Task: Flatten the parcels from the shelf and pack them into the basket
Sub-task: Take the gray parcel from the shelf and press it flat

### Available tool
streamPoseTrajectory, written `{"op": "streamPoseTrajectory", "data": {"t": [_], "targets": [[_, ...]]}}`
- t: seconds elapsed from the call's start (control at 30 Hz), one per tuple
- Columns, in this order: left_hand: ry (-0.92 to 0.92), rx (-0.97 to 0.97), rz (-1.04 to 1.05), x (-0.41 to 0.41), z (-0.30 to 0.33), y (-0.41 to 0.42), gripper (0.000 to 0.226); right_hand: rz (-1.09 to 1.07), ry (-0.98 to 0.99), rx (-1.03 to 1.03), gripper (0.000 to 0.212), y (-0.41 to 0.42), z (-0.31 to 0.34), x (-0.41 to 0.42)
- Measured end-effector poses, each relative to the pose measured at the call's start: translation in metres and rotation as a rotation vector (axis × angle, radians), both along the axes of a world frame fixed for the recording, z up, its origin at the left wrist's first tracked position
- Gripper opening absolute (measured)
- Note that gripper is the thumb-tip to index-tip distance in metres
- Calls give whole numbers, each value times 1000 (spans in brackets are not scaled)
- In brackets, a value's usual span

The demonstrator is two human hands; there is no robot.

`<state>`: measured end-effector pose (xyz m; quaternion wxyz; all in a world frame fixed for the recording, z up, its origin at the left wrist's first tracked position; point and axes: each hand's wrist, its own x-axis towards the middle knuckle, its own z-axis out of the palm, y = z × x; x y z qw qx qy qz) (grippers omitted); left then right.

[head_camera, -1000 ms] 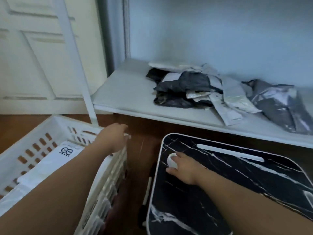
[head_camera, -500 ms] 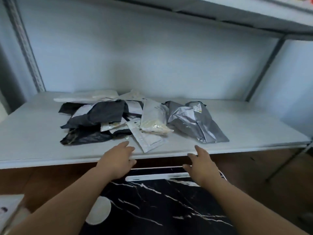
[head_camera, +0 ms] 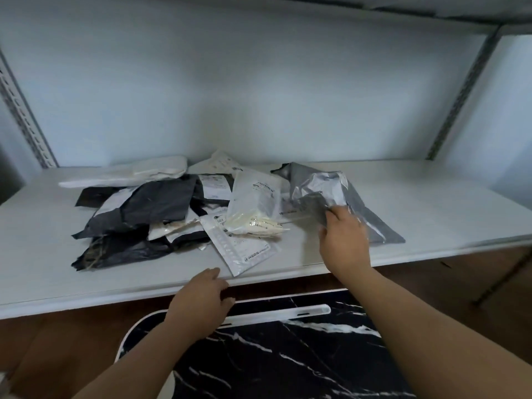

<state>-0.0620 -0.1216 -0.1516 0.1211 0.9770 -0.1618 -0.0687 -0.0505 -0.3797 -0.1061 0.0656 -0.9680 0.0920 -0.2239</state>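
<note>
The right hand [head_camera: 344,239] has gone up from the shelf's front edge, where it hovered half a second ago, and now reaches onto the white shelf [head_camera: 431,203]; its fingers are curled onto the near left corner of the silver-grey parcel [head_camera: 325,194], pinching the crumpled film, and the parcel itself lies where it lay before, at the right end of the heap; the left hand [head_camera: 201,305] has scarcely shifted, its fingers relaxed and holding nothing, fingertips at the shelf's front lip just below the corner of the long white parcel [head_camera: 240,247]; the cream-filled clear parcel [head_camera: 254,207] rests on that white one, and the black parcels [head_camera: 144,214] are piled to the left, with a flat white parcel [head_camera: 126,175] behind them; below the shelf stands the black marbled table [head_camera: 273,358]; the basket, seen a second ago, is out of view.
</note>
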Motion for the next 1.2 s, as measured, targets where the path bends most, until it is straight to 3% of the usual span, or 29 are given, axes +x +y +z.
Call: {"op": "streamPoseTrajectory", "data": {"t": [0.07, 0.17, 0.27, 0.33, 0.43, 0.53, 0.6, 0.67, 0.8, 0.93, 1.03, 1.2], "targets": [[-59, -113, 85, -6, 5, -2, 41, 39, -228, 15, 24, -2, -2, -21], [-103, -414, 225, -25, 22, -12, 35, 98, -249, -59, 26, 10, -12, -71], [279, -872, 366, -50, 39, -27, 41, 195, -137, -147, 35, 36, -36, -130], [550, -1012, 447, -71, 39, -37, 47, 290, -37, -170, 39, 57, -55, -166], [559, -910, 493, -100, 19, -42, 41, 451, 42, -174, 40, 89, -79, -210], [335, -504, 397, -129, -6, -27, 22, 633, 40, -199, 27, 110, -95, -237], [342, -421, 422, -154, -20, -5, 22, 695, 30, -170, 20, 112, -94, -251], [373, -379, 505, -176, -33, 25, 22, 598, 24, -85, 23, 108, -92, -259], [411, -254, 728, -194, -51, 81, 30, 124, 113, 168, 23, 89, -92, -255], [419, -245, 816, -199, -52, 109, 34, -326, 494, 462, 46, 75, -112, -253], [398, -238, 782, -202, -56, 107, 24, -258, 631, 590, 47, 89, -129, -254], [282, -228, 721, -200, -66, 89, 31, -263, 454, 552, 29, 115, -124, -247]]}}
